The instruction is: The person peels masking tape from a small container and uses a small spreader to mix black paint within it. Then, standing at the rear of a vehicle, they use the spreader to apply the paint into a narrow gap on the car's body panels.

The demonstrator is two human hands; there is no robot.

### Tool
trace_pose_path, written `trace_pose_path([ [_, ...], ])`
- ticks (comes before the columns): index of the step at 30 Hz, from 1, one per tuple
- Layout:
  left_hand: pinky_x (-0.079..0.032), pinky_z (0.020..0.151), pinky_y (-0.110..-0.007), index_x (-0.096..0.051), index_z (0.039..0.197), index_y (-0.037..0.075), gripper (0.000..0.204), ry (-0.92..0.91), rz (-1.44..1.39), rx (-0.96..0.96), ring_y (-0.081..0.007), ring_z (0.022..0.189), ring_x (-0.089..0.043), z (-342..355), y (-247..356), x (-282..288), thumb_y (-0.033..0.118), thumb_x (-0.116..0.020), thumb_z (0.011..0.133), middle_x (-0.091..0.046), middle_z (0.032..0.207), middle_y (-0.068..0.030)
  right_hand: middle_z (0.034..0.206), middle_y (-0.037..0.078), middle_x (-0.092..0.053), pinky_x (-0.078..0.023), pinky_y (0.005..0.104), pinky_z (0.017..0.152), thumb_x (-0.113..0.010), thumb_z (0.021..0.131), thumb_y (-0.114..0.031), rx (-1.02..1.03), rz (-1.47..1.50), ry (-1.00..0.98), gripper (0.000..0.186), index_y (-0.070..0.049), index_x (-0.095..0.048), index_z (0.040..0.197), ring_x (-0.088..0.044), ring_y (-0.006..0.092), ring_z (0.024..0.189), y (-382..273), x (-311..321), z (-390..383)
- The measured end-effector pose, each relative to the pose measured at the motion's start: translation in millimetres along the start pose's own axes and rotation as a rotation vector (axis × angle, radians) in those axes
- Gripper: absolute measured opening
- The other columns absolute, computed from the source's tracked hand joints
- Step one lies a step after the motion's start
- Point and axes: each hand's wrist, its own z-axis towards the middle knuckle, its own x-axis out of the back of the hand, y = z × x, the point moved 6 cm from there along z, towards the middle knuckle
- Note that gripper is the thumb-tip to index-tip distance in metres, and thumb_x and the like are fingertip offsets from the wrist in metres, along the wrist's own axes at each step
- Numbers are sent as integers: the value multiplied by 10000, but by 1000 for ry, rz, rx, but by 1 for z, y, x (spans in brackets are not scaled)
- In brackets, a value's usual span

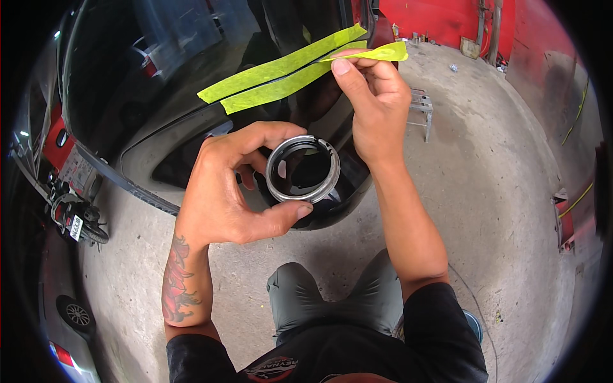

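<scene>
My left hand (233, 175) is curled around a silver-rimmed black ring (334, 171), with the thumb under its lower edge and fingers at its upper side. The ring is held in front of a glossy black car (179, 51); whether its dark centre is open or glazed I cannot tell. Two yellow-green masking tape strips run slantwise along a seam in the bodywork, an upper strip (281, 62) and a lower strip (268, 92). Farther right, my right hand (380, 105) pinches a twisted length of the same tape (391, 52); its free end sticks out past the fingers.
A small metal step stool (420, 105) stands on the concrete floor right of the car. Behind is a red wall (428, 19) with a bucket (470, 48). A motorcycle (76, 214) and a silver car (64, 319) are at left. A cable (479, 309) lies at lower right.
</scene>
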Motion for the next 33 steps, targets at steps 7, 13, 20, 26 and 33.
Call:
trace_pose_path([
  [7,-444,551,-229,-679,1141,22,652,4,-6,-10,-114,681,-662,0,0,0,203,-851,539,-728,953,-36,885,19,-685,-459,187,653,-732,924,-119,-34,2,2,149,12,-699,988,-587,34,748,-1,-1,0],
  [13,-478,663,-211,-664,1200,-3,763,-32,33,98,-115,805,-682,0,1,0,246,-806,493,-715,1002,-45,886,19,-685,-461,188,652,-732,923,-115,-22,22,14,144,11,-701,987,-589,36,758,0,0,0],
  [20,-477,662,-212,-665,1192,-3,756,-26,35,114,-114,798,-681,0,1,0,241,-804,490,-718,987,-42,897,19,-682,-465,192,675,-726,925,-96,-35,-26,-1,128,13,-695,986,-591,39,784,-1,-1,1],
  [26,-478,662,-214,-666,1191,-1,761,-26,34,100,-116,786,-680,0,1,-1,242,-802,484,-719,982,-42,895,16,-683,-460,189,677,-727,928,-110,-50,42,19,142,14,-693,987,-586,37,773,-1,1,0],
  [33,-484,663,-215,-669,1188,0,757,-20,35,104,-117,788,-682,0,0,-1,247,-802,484,-718,983,-46,895,21,-681,-454,187,672,-726,931,-119,-26,2,1,151,17,-692,988,-579,34,763,0,1,0],
])
